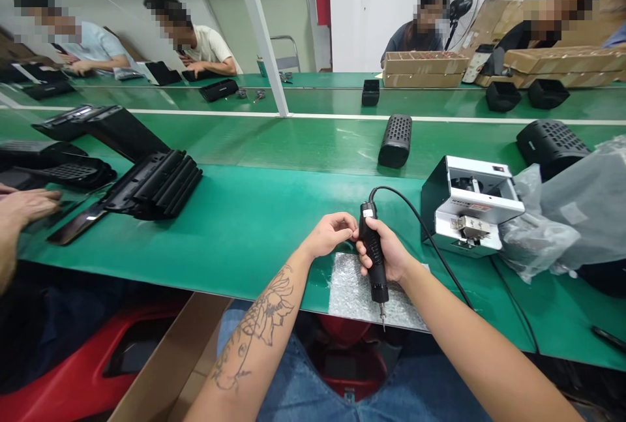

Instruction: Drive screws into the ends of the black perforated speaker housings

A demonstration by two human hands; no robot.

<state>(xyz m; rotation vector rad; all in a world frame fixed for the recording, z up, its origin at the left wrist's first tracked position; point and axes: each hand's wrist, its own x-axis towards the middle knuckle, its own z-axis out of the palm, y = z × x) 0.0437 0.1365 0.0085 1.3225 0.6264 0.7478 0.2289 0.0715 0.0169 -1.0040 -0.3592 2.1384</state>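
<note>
My right hand [391,251] is wrapped round a black electric screwdriver [375,272], its bit pointing down towards the table's front edge. From its upper end a black cord loops off to the right. Close against the screwdriver's left side is my left hand [333,233], fingertips pinched together; whatever they hold, if anything, is too small to make out. Beneath the screwdriver, a sheet of bubble wrap [346,288] lies at the edge of the green table [254,226].
At right stands a white and black screw feeder [472,207] beside clear plastic bags [581,207]. A black perforated housing [396,141] sits beyond my hands. Black plastic parts [154,184] are stacked at left, near another person's hand [32,207]. Several people work across the line behind cartons [424,70].
</note>
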